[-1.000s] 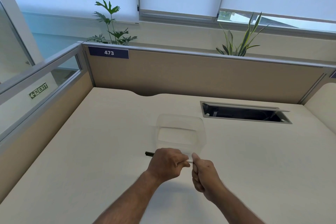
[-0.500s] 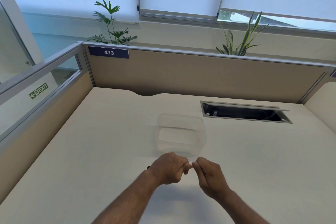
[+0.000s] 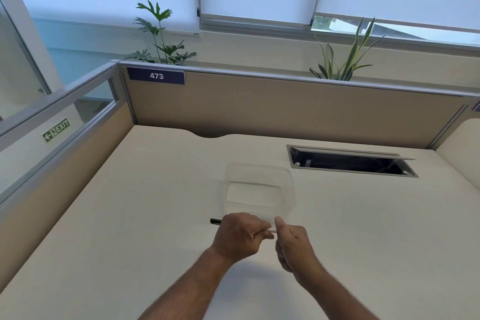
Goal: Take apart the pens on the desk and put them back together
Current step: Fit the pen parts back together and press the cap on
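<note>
A pen [image 3: 270, 230] runs sideways through my fists above the cream desk [image 3: 130, 216]. My left hand [image 3: 240, 235] is closed around its middle, and the pen's black end [image 3: 215, 221] pokes out to the left of that fist. A short white stretch shows between the two hands. My right hand [image 3: 294, 247] pinches the pen's right end between thumb and fingers. Most of the pen is hidden inside my hands.
A clear plastic container [image 3: 258, 190] stands just beyond my hands. An open cable hatch [image 3: 350, 162] is set into the desk at the back right. Beige partition walls [image 3: 285, 112] close the desk at the back and left.
My hands moved from pressed together to slightly apart and a little farther away. The black end now sticks out left of my left fist, and white shaft shows between the hands.
</note>
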